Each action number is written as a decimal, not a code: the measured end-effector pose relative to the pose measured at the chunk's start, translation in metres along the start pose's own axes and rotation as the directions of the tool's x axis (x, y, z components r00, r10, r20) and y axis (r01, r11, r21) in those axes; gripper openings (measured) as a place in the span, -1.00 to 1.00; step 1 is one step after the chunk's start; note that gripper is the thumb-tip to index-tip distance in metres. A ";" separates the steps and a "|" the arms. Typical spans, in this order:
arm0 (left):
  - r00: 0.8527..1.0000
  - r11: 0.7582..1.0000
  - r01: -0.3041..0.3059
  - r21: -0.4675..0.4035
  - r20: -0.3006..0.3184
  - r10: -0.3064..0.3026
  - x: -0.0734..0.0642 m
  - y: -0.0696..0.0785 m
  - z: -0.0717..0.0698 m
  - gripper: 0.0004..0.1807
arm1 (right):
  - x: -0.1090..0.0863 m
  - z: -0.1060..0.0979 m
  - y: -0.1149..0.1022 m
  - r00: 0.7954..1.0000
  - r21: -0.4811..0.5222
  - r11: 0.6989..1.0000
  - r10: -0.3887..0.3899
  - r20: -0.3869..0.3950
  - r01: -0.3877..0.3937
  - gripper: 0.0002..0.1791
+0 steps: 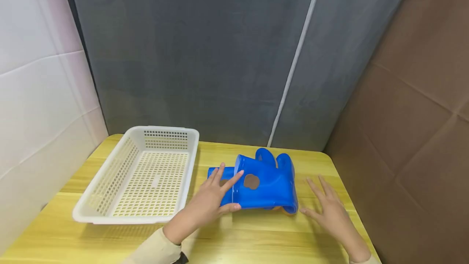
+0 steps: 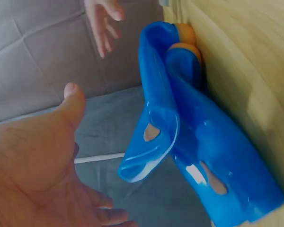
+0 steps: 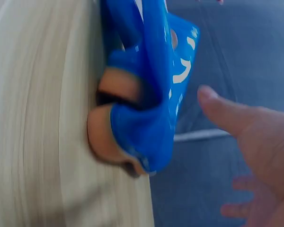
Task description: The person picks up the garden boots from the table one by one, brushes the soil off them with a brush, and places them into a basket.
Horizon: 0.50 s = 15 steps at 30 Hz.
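Note:
A pair of blue rain boots (image 1: 267, 182) with orange-brown soles (image 3: 104, 135) lies on its side on the table. One boot overlaps the other, and both shafts point left. Brown oval patches (image 1: 251, 181) mark the shafts. In the head view my left hand (image 1: 209, 199) appears in front of the shaft openings, fingers spread; the left wrist view shows it apart from the boots. To the right of the toe and sole end hovers my right hand (image 1: 329, 213), its fingers extended and holding nothing. The right wrist view also shows a gap between that hand and the boots.
A white perforated plastic basket (image 1: 137, 215) stands left of the boots on the yellow wood-grain table (image 1: 234, 239). Grey cloth (image 1: 198, 52) hangs behind the table, white cloth (image 1: 40, 72) at left, brown cloth (image 1: 414, 125) at right.

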<state>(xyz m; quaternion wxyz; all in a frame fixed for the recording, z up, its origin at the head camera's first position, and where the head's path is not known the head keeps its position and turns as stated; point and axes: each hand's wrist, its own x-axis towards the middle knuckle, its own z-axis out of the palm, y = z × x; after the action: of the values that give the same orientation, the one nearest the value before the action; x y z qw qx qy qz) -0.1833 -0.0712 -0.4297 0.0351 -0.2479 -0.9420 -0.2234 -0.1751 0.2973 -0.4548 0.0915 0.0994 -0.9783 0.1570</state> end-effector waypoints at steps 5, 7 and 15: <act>0.999 0.996 0.037 -0.081 -0.012 -0.038 0.009 0.002 0.010 -0.08 | -0.005 -0.004 0.027 0.982 0.038 0.982 0.181 0.062 -0.184 0.07; 0.998 0.990 0.056 -0.133 -0.002 -0.057 0.013 0.002 0.013 -0.09 | -0.007 -0.006 0.037 0.962 0.048 0.966 0.246 0.117 -0.253 0.11; 0.988 0.937 0.152 -0.314 0.017 -0.154 0.030 0.004 0.023 -0.07 | -0.016 -0.003 0.068 0.872 0.007 0.901 0.418 0.253 -0.434 0.21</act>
<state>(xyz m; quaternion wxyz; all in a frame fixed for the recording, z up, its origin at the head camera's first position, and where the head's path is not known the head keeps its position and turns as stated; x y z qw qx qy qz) -0.2069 -0.0441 -0.4434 -0.0187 -0.1755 -0.9108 -0.3733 -0.1740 0.3639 -0.4745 -0.0702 -0.0970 -0.9743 0.1910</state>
